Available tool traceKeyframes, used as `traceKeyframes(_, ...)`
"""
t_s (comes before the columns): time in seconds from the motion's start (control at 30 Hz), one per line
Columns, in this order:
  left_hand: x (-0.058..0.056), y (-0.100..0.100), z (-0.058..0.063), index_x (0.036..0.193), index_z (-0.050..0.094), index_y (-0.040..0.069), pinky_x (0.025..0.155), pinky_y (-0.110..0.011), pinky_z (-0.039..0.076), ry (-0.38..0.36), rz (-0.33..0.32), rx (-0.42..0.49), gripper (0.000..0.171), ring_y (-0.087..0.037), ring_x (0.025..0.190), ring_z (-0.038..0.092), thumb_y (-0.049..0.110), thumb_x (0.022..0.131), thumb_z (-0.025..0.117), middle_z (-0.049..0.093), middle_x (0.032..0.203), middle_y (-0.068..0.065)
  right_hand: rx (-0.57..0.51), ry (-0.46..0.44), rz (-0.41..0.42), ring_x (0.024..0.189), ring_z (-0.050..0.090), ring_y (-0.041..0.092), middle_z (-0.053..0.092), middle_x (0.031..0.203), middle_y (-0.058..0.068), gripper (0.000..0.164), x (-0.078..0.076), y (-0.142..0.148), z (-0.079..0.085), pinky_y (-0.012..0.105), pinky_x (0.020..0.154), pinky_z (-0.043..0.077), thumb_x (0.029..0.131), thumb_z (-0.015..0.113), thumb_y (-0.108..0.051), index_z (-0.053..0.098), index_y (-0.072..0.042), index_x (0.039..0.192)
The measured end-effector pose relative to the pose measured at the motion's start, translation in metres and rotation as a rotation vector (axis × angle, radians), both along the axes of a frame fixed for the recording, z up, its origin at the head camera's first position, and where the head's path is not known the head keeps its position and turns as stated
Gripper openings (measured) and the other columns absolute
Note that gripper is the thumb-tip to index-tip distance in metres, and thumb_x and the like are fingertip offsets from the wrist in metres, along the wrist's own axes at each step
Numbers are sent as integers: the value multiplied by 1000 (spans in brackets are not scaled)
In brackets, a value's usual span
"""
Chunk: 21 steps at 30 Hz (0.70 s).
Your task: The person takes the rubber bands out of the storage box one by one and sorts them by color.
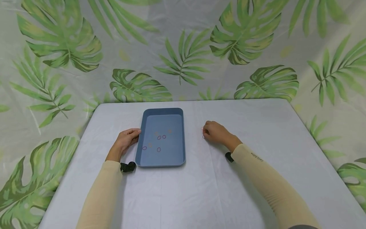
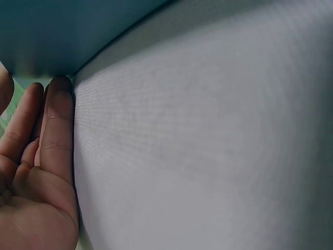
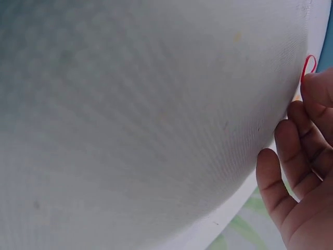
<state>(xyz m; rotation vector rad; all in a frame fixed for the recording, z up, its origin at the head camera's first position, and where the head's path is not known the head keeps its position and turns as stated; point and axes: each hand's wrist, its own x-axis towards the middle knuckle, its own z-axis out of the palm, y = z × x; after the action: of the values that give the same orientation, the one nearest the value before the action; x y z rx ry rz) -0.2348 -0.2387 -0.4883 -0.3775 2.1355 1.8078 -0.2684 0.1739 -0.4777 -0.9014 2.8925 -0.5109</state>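
At the tray's left side, my left hand (image 1: 127, 139) touches the outer wall of the blue tray (image 1: 162, 112). The left wrist view shows its fingers (image 2: 56, 130) fairly straight, with tips against that wall. Right of the tray, my right hand (image 1: 216, 132) is low over the table. Its thumb and forefinger pinch a small red rubber band (image 3: 314, 64), whose loop sticks out past the fingertips; the other fingers are loosely bent. Another bit of red band (image 1: 204, 137) shows beside the hand in the head view, partly hidden by it.
Several thin loops lie in the tray, among them a dark pink rubber band (image 1: 159, 149) and a faint orange rubber band (image 1: 170, 131). A white cloth (image 1: 183, 197) covers the table. Behind its far edge hangs a leaf-patterned curtain (image 1: 194, 92).
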Motion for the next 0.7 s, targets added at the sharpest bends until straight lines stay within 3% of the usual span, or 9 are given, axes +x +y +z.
traceKeyframes(0.3, 0, 0, 0, 144, 49, 1, 102, -16, 50, -3, 9, 13, 53, -7, 124, 55, 30, 101, 58, 45, 152, -15, -84, -127, -40, 88, 59, 21, 66, 96, 9, 10, -2, 3, 11, 38, 83, 53, 96, 59, -11, 67, -5, 95)
traceKeyframes(0.53, 0, 0, 1, 145, 47, 1, 116, -28, 43, -9, 1, 11, 52, -20, 142, 44, 30, 103, 55, 42, 154, -16, -160, -135, -19, 90, 63, 24, 68, 102, 11, 15, -3, -9, 28, 37, 79, 54, 97, 56, -9, 68, -2, 103)
traceKeyframes(0.7, 0, 1, 1, 145, 47, 0, 118, -32, 41, -12, 3, 11, 52, -21, 142, 44, 30, 103, 55, 42, 154, -16, -206, -141, 19, 94, 63, 25, 68, 104, 12, 17, -3, -23, 40, 39, 82, 54, 98, 57, -10, 67, 0, 107)
